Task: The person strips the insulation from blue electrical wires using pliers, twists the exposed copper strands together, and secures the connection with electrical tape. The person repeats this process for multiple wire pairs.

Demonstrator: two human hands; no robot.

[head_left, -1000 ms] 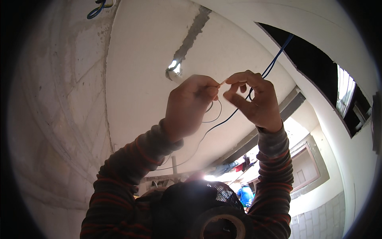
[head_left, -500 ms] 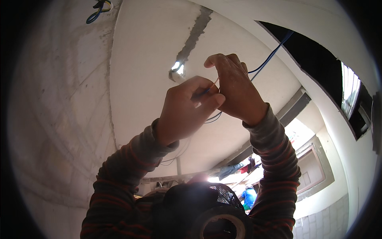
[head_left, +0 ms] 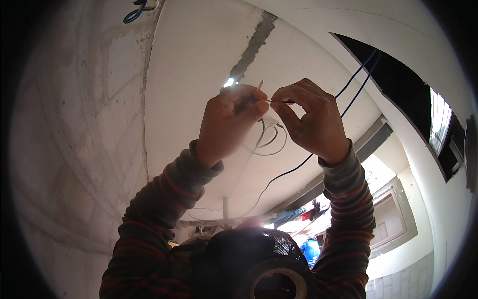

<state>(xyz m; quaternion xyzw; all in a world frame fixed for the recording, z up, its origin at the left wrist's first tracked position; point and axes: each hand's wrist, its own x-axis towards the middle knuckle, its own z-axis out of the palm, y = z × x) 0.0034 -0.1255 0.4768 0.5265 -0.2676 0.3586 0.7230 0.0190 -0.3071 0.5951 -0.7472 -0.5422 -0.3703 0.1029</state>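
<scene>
My left hand (head_left: 230, 119) is closed, thumb against fingers, around a short dark-blue length that looks like wire; a copper-coloured tip (head_left: 260, 85) sticks up above the fingers. Beside it my right hand (head_left: 313, 119) pinches a blue wire (head_left: 289, 102) between thumb and forefinger. A thin bare copper strand (head_left: 270, 101) spans the small gap between the two sets of fingertips. Past the right hand, two blue wires (head_left: 354, 77) run up into a dark ceiling opening (head_left: 378, 65). How the wire ends meet inside the left fingers is hidden.
Looped thin cables (head_left: 269, 144) hang from a ceiling fitting behind my hands. More blue wire (head_left: 133, 16) pokes out at the upper left. A ring like a tape roll (head_left: 300, 279) and a dark mesh cap (head_left: 224, 254) fill the lower edge. Someone in blue (head_left: 311, 249) is far behind.
My right hand has moved right and lower, from overlapping the left to fingertips facing it. The bare strand now shows between them. The view has shifted slightly, and the looped cables behind are uncovered.
</scene>
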